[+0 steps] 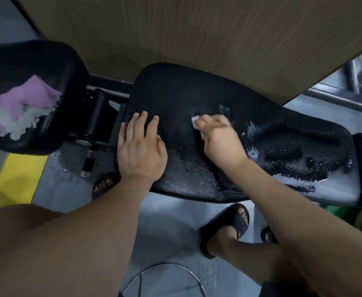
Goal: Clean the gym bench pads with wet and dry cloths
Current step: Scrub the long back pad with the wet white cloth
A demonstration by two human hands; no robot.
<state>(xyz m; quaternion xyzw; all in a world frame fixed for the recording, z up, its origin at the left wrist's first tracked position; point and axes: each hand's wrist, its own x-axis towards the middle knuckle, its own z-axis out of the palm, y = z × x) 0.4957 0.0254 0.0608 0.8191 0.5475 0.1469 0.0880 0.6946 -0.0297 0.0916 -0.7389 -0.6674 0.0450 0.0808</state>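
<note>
wiping a wet bench pad with a small white cloth

the right hand (220, 140) curls its fingers round the white cloth (195, 122), only a corner showing past the fingertips, and presses it onto the middle of the long black pad (197, 93). the left hand (140, 151) lies flat on the pad's left end, fingers straight and slightly spread, holding nothing. soapy streaks (293, 155) glisten over the pad's right half. on the separate black pad to the left (26, 58) sits a crumpled purple and white cloth (26, 103), well apart from both hands. a foot in a black sandal (233, 224) stands on the grey floor below the bench.
</note>
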